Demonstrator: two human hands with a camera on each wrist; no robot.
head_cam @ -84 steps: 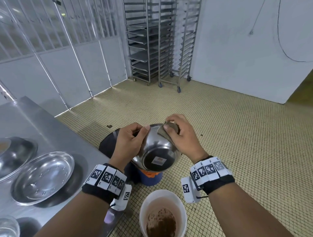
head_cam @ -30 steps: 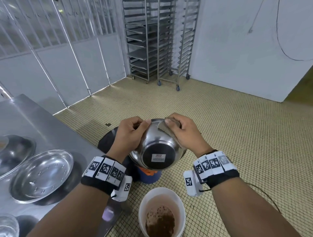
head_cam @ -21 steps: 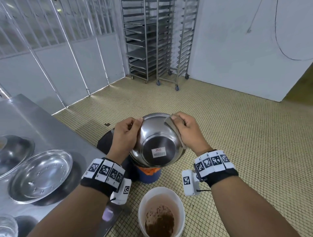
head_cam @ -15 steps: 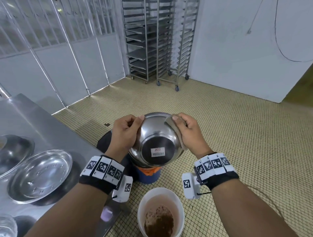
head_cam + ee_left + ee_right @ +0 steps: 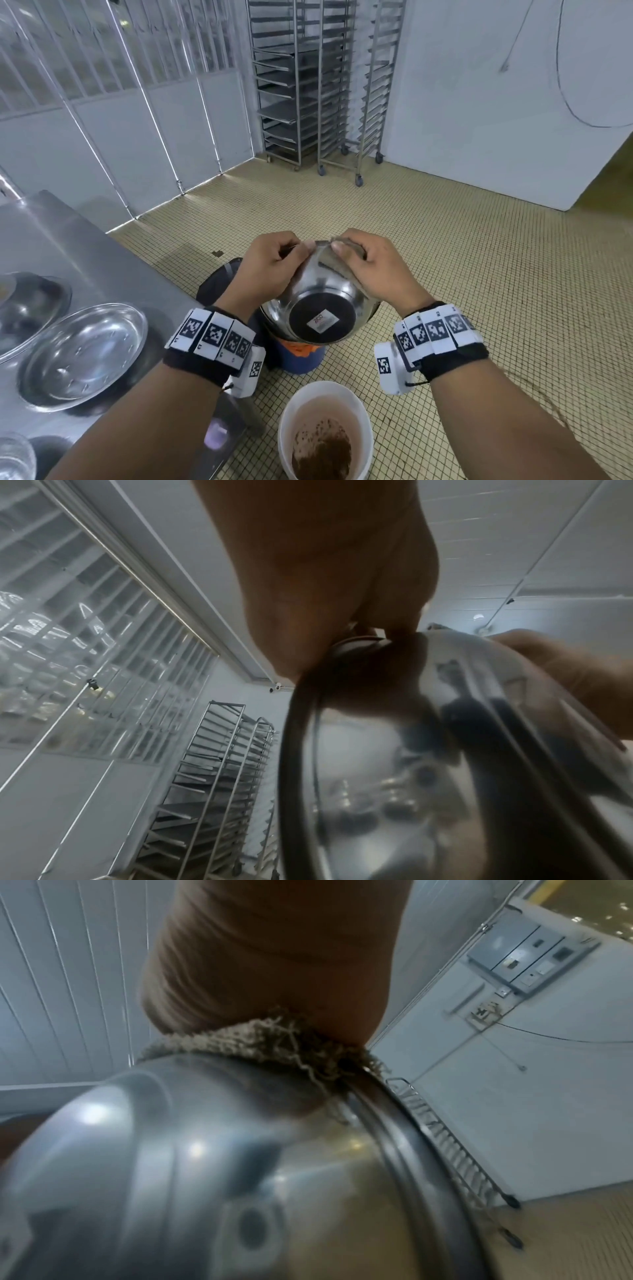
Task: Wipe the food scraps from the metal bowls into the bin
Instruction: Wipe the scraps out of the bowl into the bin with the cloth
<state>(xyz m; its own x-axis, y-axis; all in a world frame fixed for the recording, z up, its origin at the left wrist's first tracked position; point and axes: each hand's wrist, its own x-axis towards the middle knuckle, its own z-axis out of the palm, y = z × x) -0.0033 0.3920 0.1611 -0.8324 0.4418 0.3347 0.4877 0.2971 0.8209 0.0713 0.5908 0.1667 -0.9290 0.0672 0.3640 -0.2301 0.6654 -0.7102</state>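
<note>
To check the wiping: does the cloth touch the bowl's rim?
Touching. The right wrist view shows the cloth pressed over the bowl rim under the right hand.

Bare forearms and hands of the person, each wrist fitted with a marker band and a camera unit.

The left hand [image 5: 270,270] and right hand [image 5: 373,270] are ungloved, and both forearms are bare with no sleeve visible. Each wrist carries a black fabric wristband [image 5: 198,366] overlaid by a row of white rectangular tiles [image 5: 214,337] printed with black square-pattern codes. A white boxy module [image 5: 390,368] bearing one such code hangs at the inner side of each band; a thin dark cord [image 5: 419,383] trails from the right module.
</note>
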